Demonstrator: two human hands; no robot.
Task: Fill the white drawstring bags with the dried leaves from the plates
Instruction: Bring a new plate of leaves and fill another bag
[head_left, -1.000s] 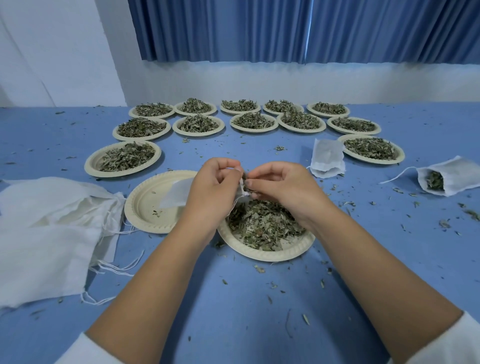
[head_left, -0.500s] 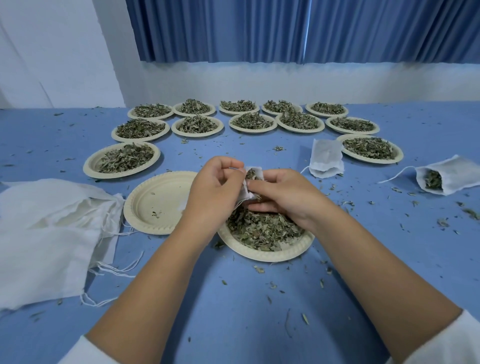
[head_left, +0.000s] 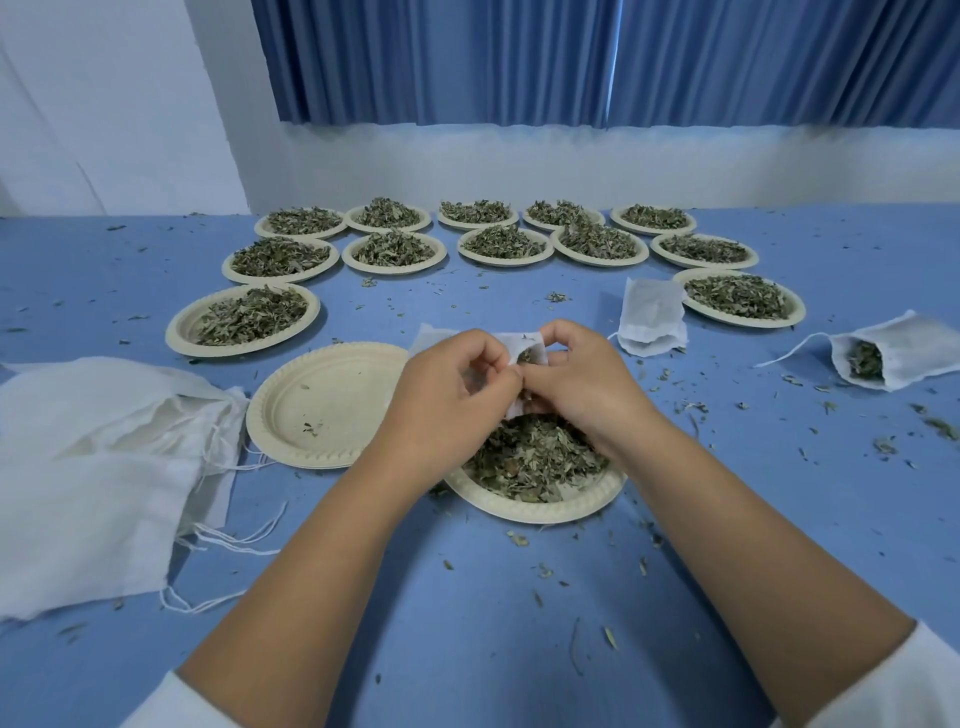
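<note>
Centre frame, the left hand (head_left: 452, 384) and right hand (head_left: 582, 384) each pinch the mouth of a small white drawstring bag (head_left: 527, 348), leaves showing inside, just above a plate (head_left: 545, 512) heaped with dried leaves (head_left: 535, 457). A nearly bare plate (head_left: 322, 405) lies left of it. Spare bags (head_left: 93, 467) pile far left, and a part-filled bag (head_left: 893, 358) lies at the right edge.

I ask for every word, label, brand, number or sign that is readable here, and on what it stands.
None: no readable word, number or sign shows anywhere.
The paper plates, the pile of white bags, the small bag pinched by the left hand and the right hand, the blue table and the curtain are plain.
</note>
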